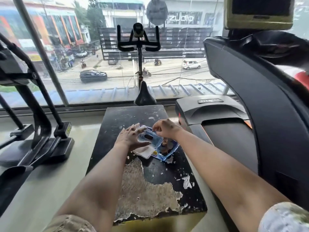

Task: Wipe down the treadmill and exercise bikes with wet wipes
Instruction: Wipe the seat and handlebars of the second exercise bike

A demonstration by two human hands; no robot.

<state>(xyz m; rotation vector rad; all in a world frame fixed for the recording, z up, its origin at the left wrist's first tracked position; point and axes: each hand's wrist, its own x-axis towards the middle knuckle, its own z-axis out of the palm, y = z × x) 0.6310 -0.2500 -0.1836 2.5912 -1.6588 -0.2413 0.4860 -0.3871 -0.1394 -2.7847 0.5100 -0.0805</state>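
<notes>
A blue pack of wet wipes [164, 148] lies on a worn black box [150, 181] in front of me. My left hand [132, 138] presses flat on the pack's left side, fingers spread. My right hand [164, 128] pinches the raised clear flap [153, 137] over the pack's dark opening. A white wipe [145, 152] lies under the pack's near edge. The treadmill [234, 124] stands at the right, its black upright and console [257, 12] rising above. An exercise bike [138, 42] stands beyond the box at the window, saddle toward me.
Another black machine's frame and base [38, 131] fill the left side on the pale floor. A full-height window [75, 64] runs across the back, with a street below. The box's paint is peeled in its near half.
</notes>
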